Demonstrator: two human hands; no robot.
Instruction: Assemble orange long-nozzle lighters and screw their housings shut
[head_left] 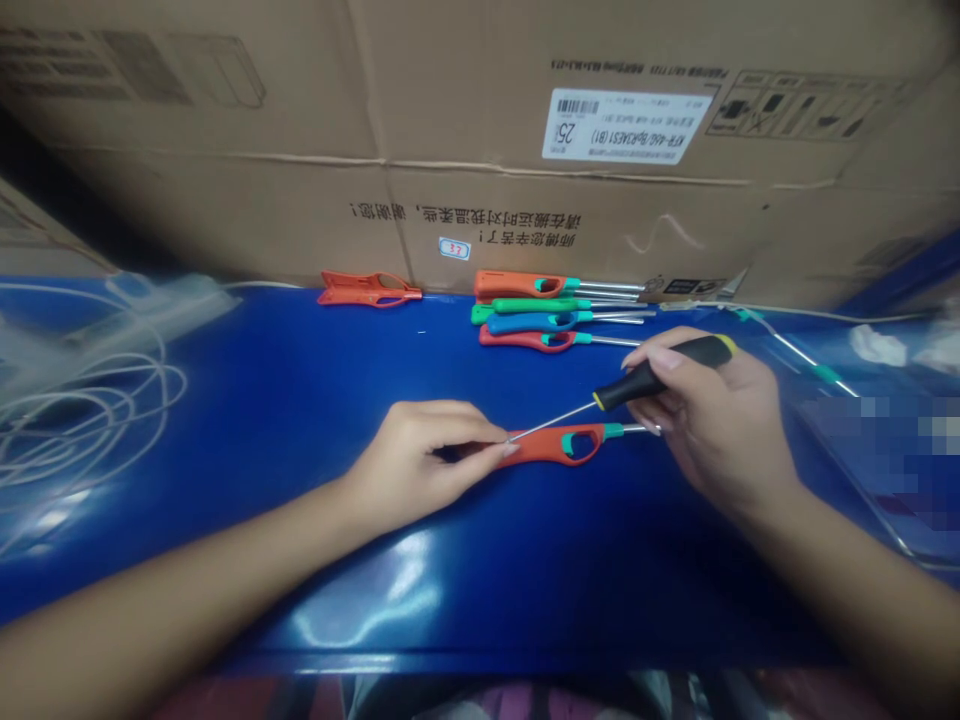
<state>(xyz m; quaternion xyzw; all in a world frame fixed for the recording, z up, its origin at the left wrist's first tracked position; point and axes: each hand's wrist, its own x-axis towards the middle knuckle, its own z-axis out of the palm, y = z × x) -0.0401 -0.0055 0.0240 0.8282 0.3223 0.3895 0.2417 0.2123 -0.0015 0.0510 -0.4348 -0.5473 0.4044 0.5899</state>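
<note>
An orange gas lighter (536, 444) with a teal trigger and a metal tube lies on the blue table. My left hand (427, 450) is closed, thumb and index finger pinching the handle end of this lighter. In my right hand (720, 420) is a screwdriver (637, 385) with a black and yellow handle, gripped between thumb and fingers. Its thin shaft slants down to the left, and the tip meets the lighter's handle beside my left fingertips. Whether the tip is inside the lighter, I cannot make out. Fingers of my right hand are close to the lighter's metal tube.
Behind lie several assembled lighters (532, 322) in orange, green, blue and red. Left of them are empty orange lighter shells (367, 289). A large cardboard box (465, 120) stands along the back. Coiled white tubing (97, 400) is at left; a clear plastic bag (172, 310) lies near it.
</note>
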